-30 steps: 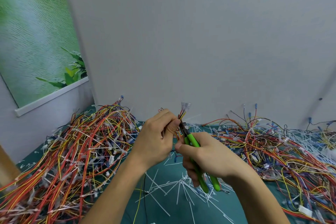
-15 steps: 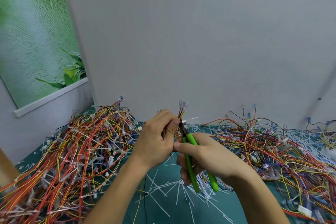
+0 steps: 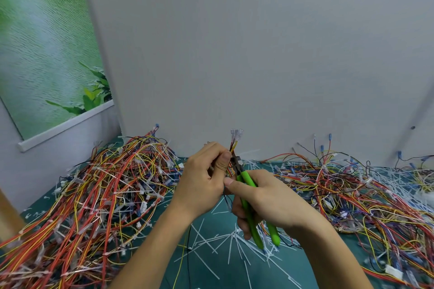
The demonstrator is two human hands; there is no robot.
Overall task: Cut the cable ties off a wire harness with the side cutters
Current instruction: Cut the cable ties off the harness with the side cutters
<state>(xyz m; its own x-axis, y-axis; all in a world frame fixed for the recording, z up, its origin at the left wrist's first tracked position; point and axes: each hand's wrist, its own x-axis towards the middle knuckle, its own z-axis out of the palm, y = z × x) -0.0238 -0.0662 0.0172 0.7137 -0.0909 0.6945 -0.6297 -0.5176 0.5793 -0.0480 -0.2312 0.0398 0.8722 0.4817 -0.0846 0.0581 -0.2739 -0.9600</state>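
Wire harness (image 3: 234, 146) was held above the table (image 3: 211, 267), pinched in the left hand (image 3: 203, 179). Right hand (image 3: 266, 198) gripped the side cutters (image 3: 247, 179), nose against the bundle beside the left thumb. Risk: blades so close could nick a wire or the thumb; the tie was hidden.

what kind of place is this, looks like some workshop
Likely a harness rework bench, though not certain: heaps of wire harnesses on a green mat, cut cable ties strewn across it, and the right hand working side cutters on a harness held in the left hand.
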